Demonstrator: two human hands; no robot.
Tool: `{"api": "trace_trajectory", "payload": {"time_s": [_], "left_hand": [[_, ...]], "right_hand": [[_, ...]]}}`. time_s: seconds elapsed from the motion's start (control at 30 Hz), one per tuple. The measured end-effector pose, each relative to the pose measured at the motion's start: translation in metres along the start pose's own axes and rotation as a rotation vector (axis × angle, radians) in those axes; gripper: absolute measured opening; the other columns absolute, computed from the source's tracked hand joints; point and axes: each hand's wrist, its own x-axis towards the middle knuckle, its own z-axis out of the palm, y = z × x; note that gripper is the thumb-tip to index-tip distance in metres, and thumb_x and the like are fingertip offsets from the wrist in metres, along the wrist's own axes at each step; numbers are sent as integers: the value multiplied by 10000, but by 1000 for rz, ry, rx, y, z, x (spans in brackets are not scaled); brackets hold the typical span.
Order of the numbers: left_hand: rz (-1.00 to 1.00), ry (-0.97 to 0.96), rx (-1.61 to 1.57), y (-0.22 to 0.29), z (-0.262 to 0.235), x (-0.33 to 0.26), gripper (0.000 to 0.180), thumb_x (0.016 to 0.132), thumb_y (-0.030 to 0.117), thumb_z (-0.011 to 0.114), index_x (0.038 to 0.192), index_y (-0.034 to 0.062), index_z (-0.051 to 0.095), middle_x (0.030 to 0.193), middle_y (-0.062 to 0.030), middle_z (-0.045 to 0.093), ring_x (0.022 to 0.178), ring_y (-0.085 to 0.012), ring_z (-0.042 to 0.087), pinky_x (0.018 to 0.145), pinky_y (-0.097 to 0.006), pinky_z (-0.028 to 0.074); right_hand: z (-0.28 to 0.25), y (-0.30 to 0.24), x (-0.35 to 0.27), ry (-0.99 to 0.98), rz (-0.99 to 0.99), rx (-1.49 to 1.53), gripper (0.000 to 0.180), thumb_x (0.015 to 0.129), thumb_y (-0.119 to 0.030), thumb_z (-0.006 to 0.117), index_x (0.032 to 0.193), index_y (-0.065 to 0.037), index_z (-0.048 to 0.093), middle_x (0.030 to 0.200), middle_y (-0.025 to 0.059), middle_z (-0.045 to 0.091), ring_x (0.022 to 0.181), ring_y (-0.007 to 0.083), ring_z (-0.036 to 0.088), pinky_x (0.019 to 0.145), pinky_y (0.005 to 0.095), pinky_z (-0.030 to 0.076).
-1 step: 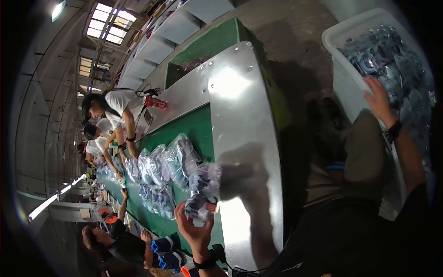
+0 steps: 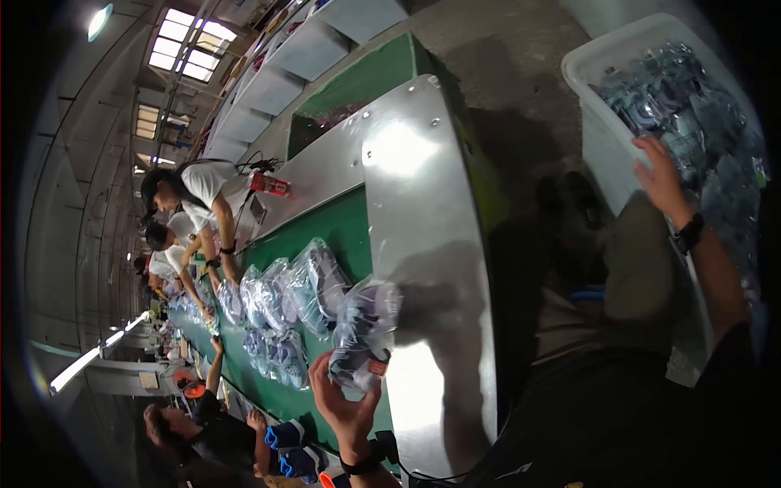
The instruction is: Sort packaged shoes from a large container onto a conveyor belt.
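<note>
While the left hand (image 2: pixel 346 403) is clamped on a clear bagged item (image 2: pixel 362 333) at lower centre, over the green belt (image 2: pixel 346 224), it is best laid flat; the right hand (image 2: pixel 661 180), fingers spread, rests in the white bin (image 2: pixel 602 146), upper right.

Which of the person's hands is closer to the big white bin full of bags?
The right hand. It rests on the rim of the white bin, reaching in. The left hand is far off at the green belt, holding a clear bag.

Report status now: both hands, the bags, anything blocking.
Left hand grips a clear plastic bag at the green belt edge. Right hand reaches into the white bin of bagged items. Other bags lie alongside on the belt.
</note>
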Motion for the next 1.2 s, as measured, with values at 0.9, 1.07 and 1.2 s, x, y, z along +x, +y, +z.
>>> {"api": "trace_trajectory", "payload": {"time_s": [0.9,1.07,1.2], "left_hand": [[184,-1099,-638,107,280,-9,495,961,31,737,1418,-8,553,1156,-91,672,1007,-168,651,905,-299,535],[153,-1164,-661,112,278,-11,502,951,15,742,1416,-15,555,1121,-85,678,976,-156,651,880,-286,538],[262,-1132,-604,113,278,-11,462,1010,93,685,1438,0,538,1179,-103,674,1014,-177,656,874,-311,557]], "right_hand": [[-280,39,-85,442,259,-734,745,717,-231,892,1345,-8,558,1218,228,637,1158,419,598,1012,474,489],[-268,96,-157,94,695,-797,653,813,-233,799,1389,-46,555,1271,193,614,1146,399,626,958,478,534],[-213,76,-159,-38,588,-583,580,829,-268,790,1348,-91,601,1264,142,603,1137,378,631,950,462,535]]}}
